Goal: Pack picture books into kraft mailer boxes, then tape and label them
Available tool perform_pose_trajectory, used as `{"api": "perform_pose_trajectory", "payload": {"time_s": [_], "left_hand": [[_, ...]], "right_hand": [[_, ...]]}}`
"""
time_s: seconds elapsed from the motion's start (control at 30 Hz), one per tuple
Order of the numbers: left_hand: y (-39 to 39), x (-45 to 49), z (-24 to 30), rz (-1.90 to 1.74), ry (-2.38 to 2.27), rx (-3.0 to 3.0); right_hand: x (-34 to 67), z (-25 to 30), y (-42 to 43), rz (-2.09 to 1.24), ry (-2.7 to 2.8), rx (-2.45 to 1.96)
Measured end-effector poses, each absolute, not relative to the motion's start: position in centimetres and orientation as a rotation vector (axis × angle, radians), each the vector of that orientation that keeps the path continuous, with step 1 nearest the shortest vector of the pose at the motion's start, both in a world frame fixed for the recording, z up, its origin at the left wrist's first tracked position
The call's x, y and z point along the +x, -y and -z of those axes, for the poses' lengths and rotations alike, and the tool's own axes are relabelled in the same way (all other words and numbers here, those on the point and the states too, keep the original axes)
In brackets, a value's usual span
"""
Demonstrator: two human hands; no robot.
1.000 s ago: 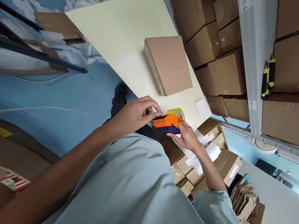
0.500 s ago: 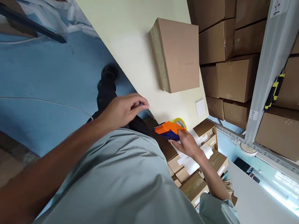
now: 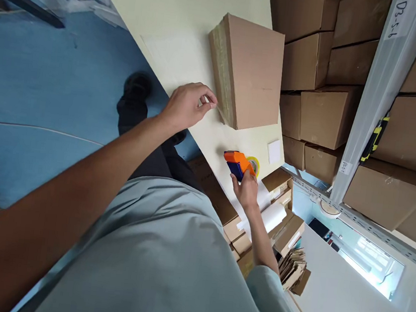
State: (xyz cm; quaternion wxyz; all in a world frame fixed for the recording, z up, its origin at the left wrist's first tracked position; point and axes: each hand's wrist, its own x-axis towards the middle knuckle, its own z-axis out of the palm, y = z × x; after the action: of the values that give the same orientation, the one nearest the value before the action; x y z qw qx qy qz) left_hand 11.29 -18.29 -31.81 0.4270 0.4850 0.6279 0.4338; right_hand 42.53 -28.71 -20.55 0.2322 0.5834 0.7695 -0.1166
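A closed cardboard box [image 3: 256,76] lies on the pale tabletop, with tape running along its near left side. My left hand [image 3: 191,105] is at that side's lower part, thumb and forefinger pinched together by the box edge; what is between them, if anything, is too small to make out. Lower right, my right hand [image 3: 246,189] grips an orange and dark blue tape dispenser [image 3: 237,165] by its handle. The dispenser carries a roll of tape with a yellow core [image 3: 253,166] and is held above the table, apart from the box.
A small white card [image 3: 273,151] lies on the table [image 3: 172,6] near its right corner. Shelves packed with cardboard boxes [image 3: 325,114] line the right side; a yellow and black tool [image 3: 374,140] hangs on the shelf beam [image 3: 390,71]. More boxes [image 3: 289,230] and white paper [image 3: 270,217] are beyond my right arm.
My left hand has moved up from beside my waist to the box's taped side. My right hand has shifted slightly left, and the dispenser has turned in it. The camera view has shifted.
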Motion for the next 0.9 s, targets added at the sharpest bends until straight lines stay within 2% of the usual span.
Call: {"api": "perform_pose_trajectory", "payload": {"time_s": [0.17,0.37,0.6,0.77,0.9], "left_hand": [[17.5,14.4,32.7,-1.238,-1.636,1.193],[17.6,17.0,32.0,-1.345,-1.719,0.886],[19.3,20.8,29.1,-1.161,-1.841,0.545],[17.4,25.3,27.8,-1.039,-1.677,0.566],[16.3,25.2,28.0,-1.068,-1.589,0.685]], "right_hand": [[42.1,22.4,29.4,0.266,-2.101,1.701],[40.4,23.0,30.2,0.266,-2.079,1.738],[39.0,22.3,31.4,0.35,-2.003,1.758],[38.7,21.6,31.6,0.377,-1.995,1.849],[38.5,21.1,30.8,0.472,-1.919,1.847]]}}
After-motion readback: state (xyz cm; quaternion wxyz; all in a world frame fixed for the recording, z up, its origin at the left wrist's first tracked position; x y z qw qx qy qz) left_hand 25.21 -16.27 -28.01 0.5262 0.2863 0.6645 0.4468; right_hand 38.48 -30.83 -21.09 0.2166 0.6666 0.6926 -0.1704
